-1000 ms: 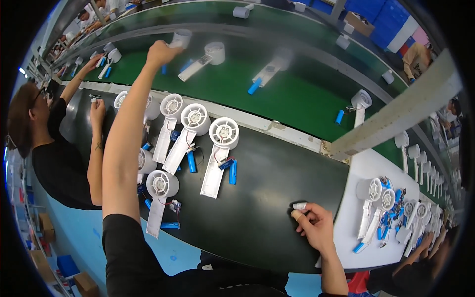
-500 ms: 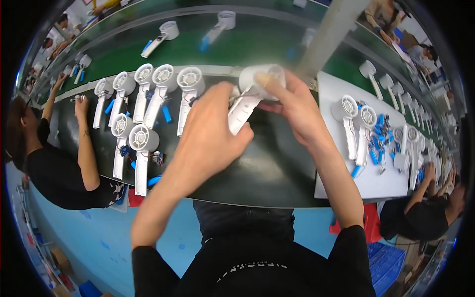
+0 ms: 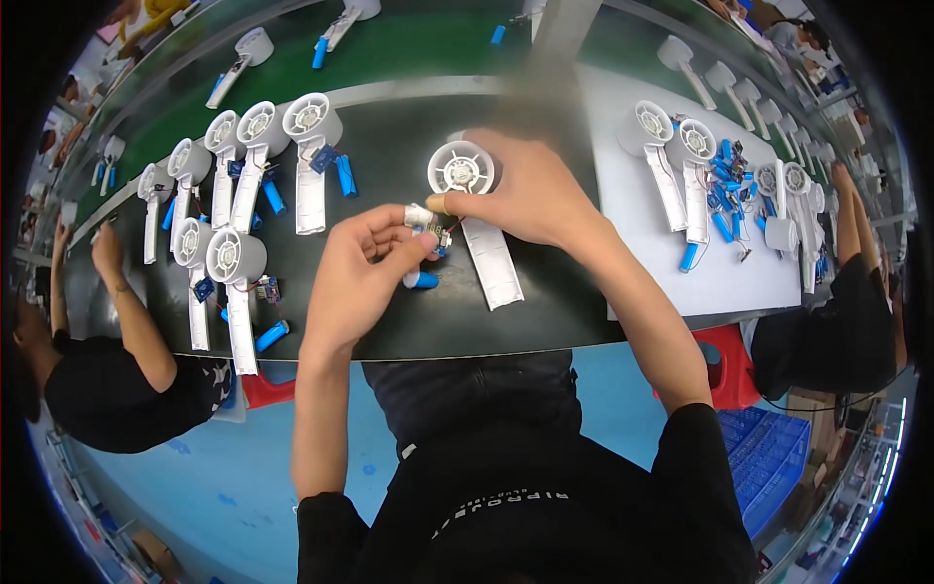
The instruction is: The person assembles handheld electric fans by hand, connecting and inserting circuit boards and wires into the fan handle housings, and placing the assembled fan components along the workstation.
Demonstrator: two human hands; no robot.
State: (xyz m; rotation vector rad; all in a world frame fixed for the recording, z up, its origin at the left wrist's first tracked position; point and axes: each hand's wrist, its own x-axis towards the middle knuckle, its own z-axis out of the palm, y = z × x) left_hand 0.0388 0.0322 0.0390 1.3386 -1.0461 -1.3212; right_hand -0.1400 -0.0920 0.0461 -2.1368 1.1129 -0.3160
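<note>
In front of me on the dark bench lies a white handheld fan (image 3: 494, 268), its round grille up and its opened handle pointing towards me. My right hand (image 3: 535, 190) is closed around the fan's round head, the covered thumb at its lower rim. Just left of the handle, my left hand (image 3: 362, 268) pinches a small circuit board (image 3: 440, 238) between thumb and fingers. Thin wires run from the board towards the fan head. A blue battery (image 3: 422, 280) shows below the left fingertips. Something small and white sits at those fingertips; I cannot tell what it is.
Several similar fans (image 3: 233, 258) with boards and blue batteries lie on the left of the bench. A white board (image 3: 642, 263) at right bears more fans and a heap of batteries (image 3: 728, 190). Beyond runs a green conveyor (image 3: 428, 58). A co-worker (image 3: 117, 360) sits at left.
The fan has come down from my raised hands onto the bench, handle towards me. My left hand has left the handle and now grips the circuit board. The view has shifted a little.
</note>
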